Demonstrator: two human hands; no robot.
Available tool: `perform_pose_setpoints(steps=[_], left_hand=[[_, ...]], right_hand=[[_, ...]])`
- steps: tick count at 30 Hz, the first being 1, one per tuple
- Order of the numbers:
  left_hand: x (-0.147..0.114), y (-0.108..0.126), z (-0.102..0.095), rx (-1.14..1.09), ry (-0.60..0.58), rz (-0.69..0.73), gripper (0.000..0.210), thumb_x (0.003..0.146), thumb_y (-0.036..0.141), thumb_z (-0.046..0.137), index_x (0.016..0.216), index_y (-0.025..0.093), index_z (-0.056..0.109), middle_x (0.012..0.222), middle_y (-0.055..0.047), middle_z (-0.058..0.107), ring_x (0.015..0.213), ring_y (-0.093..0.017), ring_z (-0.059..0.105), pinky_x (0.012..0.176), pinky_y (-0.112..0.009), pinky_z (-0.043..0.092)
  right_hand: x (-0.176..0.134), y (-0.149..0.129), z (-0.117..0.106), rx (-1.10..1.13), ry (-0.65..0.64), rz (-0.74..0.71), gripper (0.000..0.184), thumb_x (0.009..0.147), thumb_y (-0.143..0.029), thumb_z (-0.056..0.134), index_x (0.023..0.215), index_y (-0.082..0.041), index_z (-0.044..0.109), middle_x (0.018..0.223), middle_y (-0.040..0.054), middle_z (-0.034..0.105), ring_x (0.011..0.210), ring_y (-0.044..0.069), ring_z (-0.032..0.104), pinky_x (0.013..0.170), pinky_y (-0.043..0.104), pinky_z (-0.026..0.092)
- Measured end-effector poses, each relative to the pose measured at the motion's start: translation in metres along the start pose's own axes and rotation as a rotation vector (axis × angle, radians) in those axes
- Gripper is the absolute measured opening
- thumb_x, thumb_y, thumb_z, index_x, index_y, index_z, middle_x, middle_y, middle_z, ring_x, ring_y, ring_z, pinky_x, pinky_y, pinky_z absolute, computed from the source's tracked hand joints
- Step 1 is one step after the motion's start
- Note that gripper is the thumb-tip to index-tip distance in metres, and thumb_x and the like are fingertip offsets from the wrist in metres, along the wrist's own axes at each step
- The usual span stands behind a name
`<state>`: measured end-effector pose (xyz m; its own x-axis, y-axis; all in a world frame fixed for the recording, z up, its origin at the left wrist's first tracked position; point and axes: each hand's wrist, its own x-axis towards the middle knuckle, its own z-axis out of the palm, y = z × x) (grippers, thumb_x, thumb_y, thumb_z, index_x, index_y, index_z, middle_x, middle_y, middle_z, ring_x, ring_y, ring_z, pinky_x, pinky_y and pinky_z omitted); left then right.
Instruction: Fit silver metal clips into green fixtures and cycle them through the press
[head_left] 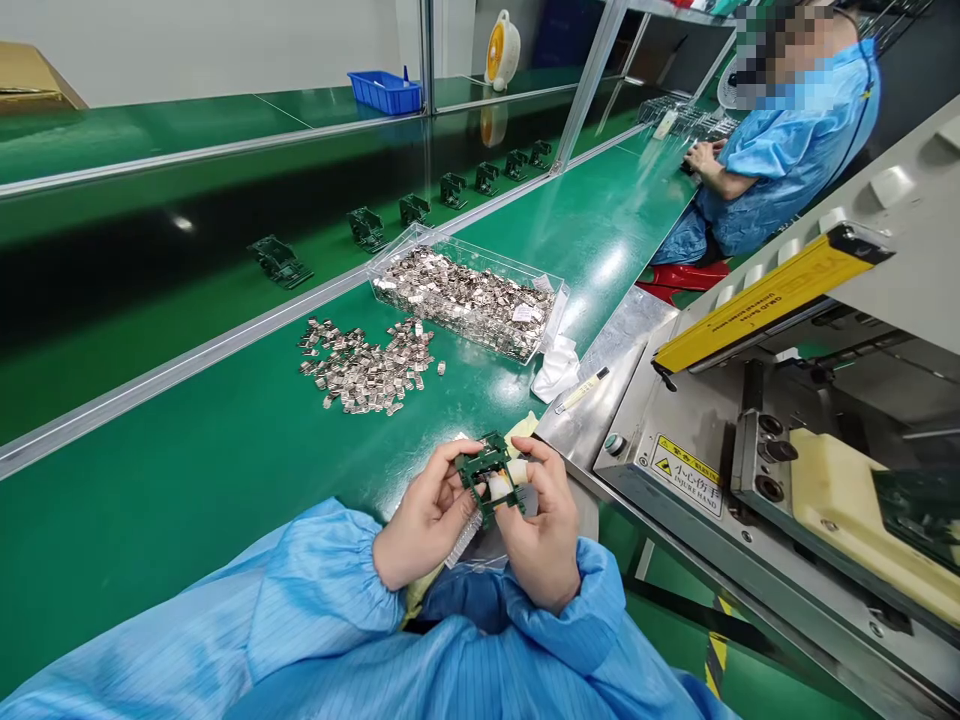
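Note:
Both my hands grip a dark green plastic frame (491,462) with an open middle, held up over the near edge of the bench. My left hand (429,510) pinches its left side between thumb and fingers. At its right side my right hand (544,525) is closed on the frame, with a pale wrap on a finger. Beyond my hands lies a loose heap of small metal pieces (367,365). A clear plastic tray (551,325) full of similar pieces stands behind and to the right of the heap.
Several green frames (367,228) stand in a row along the bench's back ledge. A machine (675,440) with a yellow bar (772,295) stands close on my right. A white cloth (556,368) and a marker-like stick (583,390) lie beside it. A co-worker (795,150) sits farther along.

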<state>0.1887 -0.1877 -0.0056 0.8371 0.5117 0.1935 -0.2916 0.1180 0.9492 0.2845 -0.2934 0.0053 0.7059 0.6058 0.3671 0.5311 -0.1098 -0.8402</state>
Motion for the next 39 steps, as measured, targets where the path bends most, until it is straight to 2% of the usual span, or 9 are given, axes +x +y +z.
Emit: perform_pose_setpoints(steps=[4,9,13,17,20,26,32,39], left_hand=[[-0.001,-0.002,-0.001,0.086,0.023,0.006,0.031,0.095,0.018,0.053,0.124,0.029,0.050,0.103,-0.002,0.064,0.084,-0.008,0.061,0.075,-0.014,0.050],[-0.003,-0.002,-0.001,0.172,0.049,-0.023,0.028,0.095,0.021,0.053,0.122,0.026,0.050,0.086,0.000,0.061,0.070,-0.008,0.055,0.063,-0.015,0.046],[-0.004,0.001,-0.001,0.230,0.063,-0.050,0.028,0.093,0.023,0.054,0.121,0.024,0.050,0.082,0.001,0.059,0.066,-0.008,0.052,0.059,-0.015,0.044],[-0.003,0.002,-0.001,0.248,0.056,-0.071,0.027,0.093,0.023,0.055,0.119,0.023,0.051,0.081,0.001,0.059,0.062,-0.007,0.049,0.056,-0.014,0.042],[-0.002,0.003,0.000,0.184,0.061,-0.065,0.027,0.092,0.023,0.056,0.119,0.023,0.052,0.084,0.000,0.060,0.066,-0.008,0.054,0.060,-0.014,0.045],[0.002,0.001,0.000,0.026,0.086,-0.064,0.028,0.089,0.021,0.062,0.116,0.023,0.055,0.098,-0.003,0.064,0.086,-0.010,0.064,0.082,-0.019,0.052],[0.005,0.001,0.000,0.013,0.084,-0.055,0.028,0.087,0.019,0.064,0.113,0.022,0.057,0.099,-0.003,0.065,0.085,-0.009,0.064,0.083,-0.019,0.053],[0.004,0.002,0.001,0.043,0.108,-0.077,0.028,0.086,0.021,0.064,0.113,0.020,0.057,0.094,-0.004,0.065,0.081,-0.011,0.065,0.082,-0.023,0.055]], right_hand=[[0.001,-0.003,0.002,-0.003,0.009,-0.001,0.006,0.081,-0.016,0.063,0.083,-0.020,0.060,0.110,0.0092,0.059,0.104,0.023,0.057,0.090,0.037,0.045],[0.001,-0.006,0.002,0.043,-0.006,0.039,0.006,0.079,-0.016,0.064,0.080,-0.020,0.061,0.100,0.0067,0.061,0.093,0.021,0.059,0.081,0.032,0.047],[-0.001,-0.006,0.003,0.255,-0.045,0.150,0.010,0.080,-0.013,0.062,0.085,-0.022,0.060,0.086,0.0014,0.064,0.080,0.017,0.060,0.072,0.027,0.049],[-0.002,-0.006,0.006,0.464,-0.018,0.266,0.013,0.078,-0.014,0.067,0.088,-0.022,0.062,0.081,-0.0007,0.066,0.074,0.014,0.062,0.068,0.023,0.050],[0.000,-0.006,0.008,0.558,0.014,0.303,0.013,0.077,-0.015,0.070,0.085,-0.022,0.063,0.078,-0.0022,0.065,0.072,0.012,0.061,0.068,0.021,0.051],[0.000,-0.005,0.010,0.602,0.042,0.314,0.012,0.079,-0.017,0.070,0.089,-0.022,0.065,0.078,-0.0022,0.064,0.070,0.011,0.060,0.070,0.022,0.052],[0.000,-0.003,0.013,0.582,0.083,0.300,0.013,0.078,-0.017,0.071,0.087,-0.022,0.063,0.080,-0.0012,0.065,0.073,0.013,0.062,0.069,0.023,0.053],[-0.002,-0.002,0.015,0.524,0.066,0.340,0.017,0.073,-0.016,0.072,0.086,-0.021,0.062,0.080,-0.0009,0.067,0.073,0.014,0.063,0.067,0.024,0.053]])
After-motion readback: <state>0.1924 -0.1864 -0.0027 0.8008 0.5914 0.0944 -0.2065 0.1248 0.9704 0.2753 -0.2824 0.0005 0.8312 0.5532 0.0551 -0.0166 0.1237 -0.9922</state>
